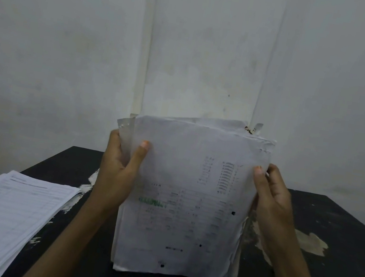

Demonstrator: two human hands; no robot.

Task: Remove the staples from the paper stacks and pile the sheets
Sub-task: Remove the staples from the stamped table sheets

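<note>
Worn paper stack (187,199) upright; flat sheet pile (1,207) left.

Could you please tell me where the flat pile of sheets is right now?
The pile lies flat at the head view's lower left, on the table, left of the left hand and the upright stack it holds.
</note>
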